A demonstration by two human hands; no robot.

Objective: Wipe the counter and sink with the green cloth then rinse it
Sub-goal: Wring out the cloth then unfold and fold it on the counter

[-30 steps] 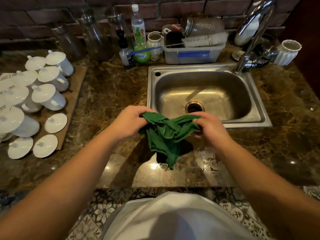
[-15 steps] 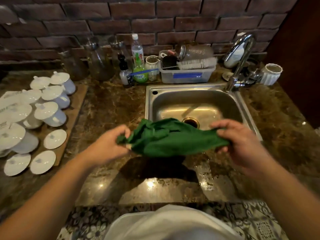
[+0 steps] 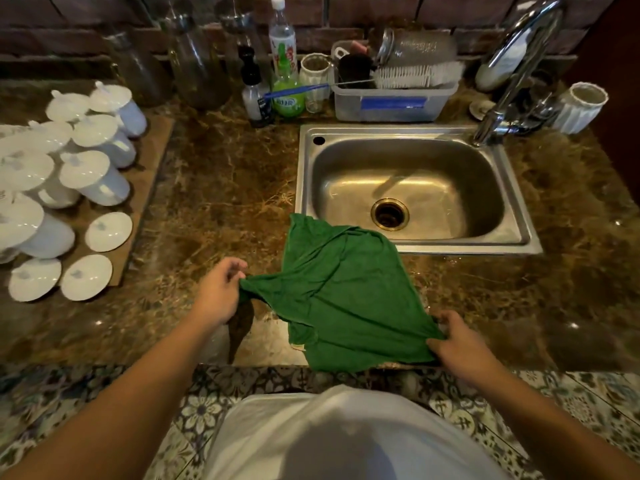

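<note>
The green cloth (image 3: 343, 296) is spread out wide over the brown marble counter (image 3: 221, 202), just in front of the steel sink (image 3: 519, 237). Its far corner reaches the sink's front left rim and its near edge hangs past the counter's front edge. My left hand (image 3: 220, 292) pinches the cloth's left corner. My right hand (image 3: 457, 344) grips the cloth's near right corner at the counter's edge. The sink basin is dry-looking, with a round drain (image 3: 389, 214). The faucet (image 3: 509, 71) curves up at the sink's back right.
White lidded cups (image 3: 93, 174) and loose lids (image 3: 109, 232) crowd a board on the left. Bottles (image 3: 285, 81), glass jars and a grey tub (image 3: 391, 98) with a brush line the back wall. A white ribbed cup (image 3: 581, 107) stands right of the faucet. Patterned floor tiles lie below.
The cloth was bunched between both hands, then stretched out; now it is opened flat and lowered over the counter. My hands have moved apart and nearer to me.
</note>
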